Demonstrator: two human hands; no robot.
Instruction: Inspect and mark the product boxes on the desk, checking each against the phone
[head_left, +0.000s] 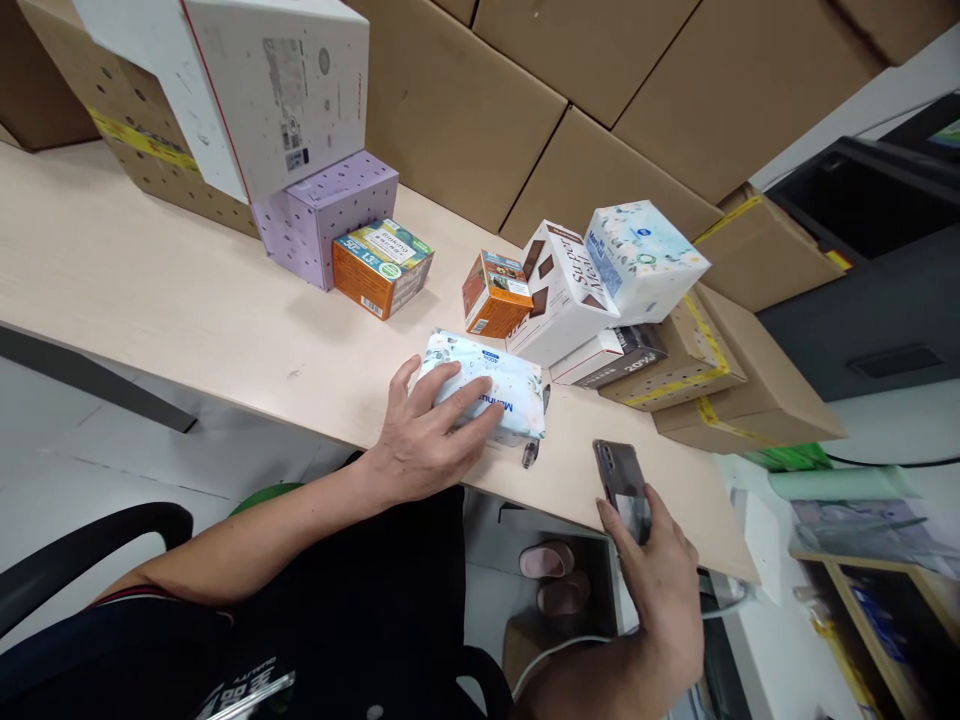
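My left hand (431, 435) lies across the top of a pale blue floral tissue pack (517, 375) near the table's front edge. Its fingers are spread over the wrapper, with the thumb by the left end. A smartphone (619, 465) is in my right hand (652, 560), gripped at its lower end between thumb and fingers, its camera side facing up. The phone is over the front edge, right of the pack. Beside the pack's right end lies a small dark object (530, 454), partly hidden.
An orange-and-green box (382, 265), a purple box (352, 215) and a white box (300, 90) stand at left. Behind the pack are a small orange box (496, 295), a white-and-brown box (562, 300) and a floral tissue cube (645, 260). Cardboard cartons (450, 110) line the back.
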